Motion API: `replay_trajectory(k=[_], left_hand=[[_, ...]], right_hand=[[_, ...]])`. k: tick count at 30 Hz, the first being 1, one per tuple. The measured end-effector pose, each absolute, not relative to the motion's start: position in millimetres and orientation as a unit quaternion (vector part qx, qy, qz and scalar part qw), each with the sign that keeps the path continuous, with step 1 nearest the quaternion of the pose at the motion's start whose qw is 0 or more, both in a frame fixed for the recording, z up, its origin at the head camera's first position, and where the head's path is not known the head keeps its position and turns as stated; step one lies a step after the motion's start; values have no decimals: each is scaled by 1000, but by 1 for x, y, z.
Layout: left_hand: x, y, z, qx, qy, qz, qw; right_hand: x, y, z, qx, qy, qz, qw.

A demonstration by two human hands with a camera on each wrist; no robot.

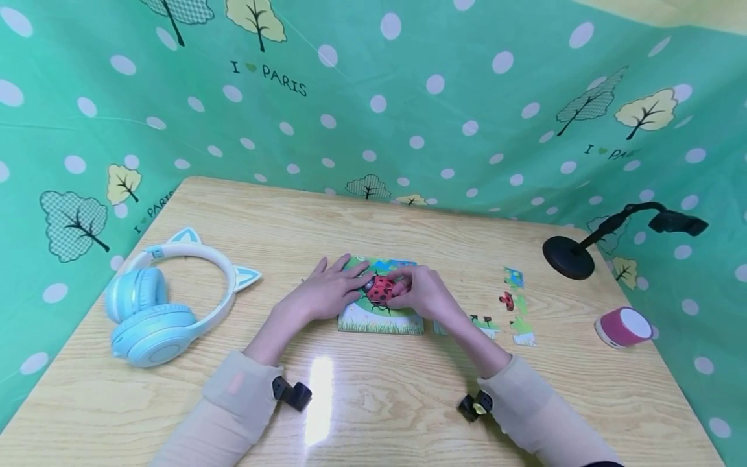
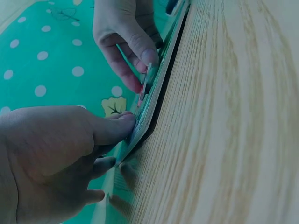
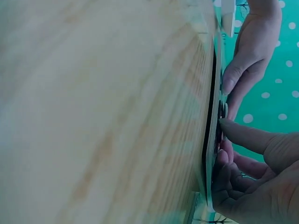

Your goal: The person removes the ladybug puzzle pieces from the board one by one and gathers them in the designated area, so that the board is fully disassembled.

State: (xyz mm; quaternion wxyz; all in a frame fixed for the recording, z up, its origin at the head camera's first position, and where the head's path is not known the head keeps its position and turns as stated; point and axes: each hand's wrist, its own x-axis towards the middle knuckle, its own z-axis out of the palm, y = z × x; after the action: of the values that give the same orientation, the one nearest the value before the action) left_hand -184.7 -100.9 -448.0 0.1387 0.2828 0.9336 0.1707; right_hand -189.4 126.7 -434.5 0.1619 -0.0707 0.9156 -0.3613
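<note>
A jigsaw puzzle board (image 1: 379, 326) with a red ladybug picture, green ground and a grassy lower border lies on the wooden table. Fingers spread, my left hand (image 1: 327, 292) rests on the board's left side, its fingertips beside the ladybug's head. My right hand (image 1: 425, 293) pinches a thin puzzle piece (image 2: 144, 83) between thumb and fingers over the ladybug's right side. In the left wrist view that piece stands tilted against the board. The right fingers cover part of the ladybug, and the board's upper left is partly behind the left hand.
Several loose puzzle pieces (image 1: 523, 328) lie right of the board, some partly behind my right forearm. Blue cat-ear headphones (image 1: 154, 318) lie at left. A black desk lamp (image 1: 569, 257) and a pink-and-white cylinder (image 1: 624, 327) stand at right. A polka-dot curtain (image 1: 350, 136) hangs behind the table.
</note>
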Motion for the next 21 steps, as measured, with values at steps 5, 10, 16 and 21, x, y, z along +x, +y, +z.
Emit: replay_trajectory(k=[5,10,16,21], left_hand=[[-184,-100,-447,283,935,166,137],[-183,-100,-445,281,934,168,141],[-183,-101,-445,282,934,169,143],[-183,-101,-445,282,933,168,145]], right_hand=[[-191,127,-432,-62,921,-344,169],[-191,128,-432,-75,926,-331,164],[-191,129,-432,-79,924,-335,167],[-191,130,-431,-69,923,-341,167]])
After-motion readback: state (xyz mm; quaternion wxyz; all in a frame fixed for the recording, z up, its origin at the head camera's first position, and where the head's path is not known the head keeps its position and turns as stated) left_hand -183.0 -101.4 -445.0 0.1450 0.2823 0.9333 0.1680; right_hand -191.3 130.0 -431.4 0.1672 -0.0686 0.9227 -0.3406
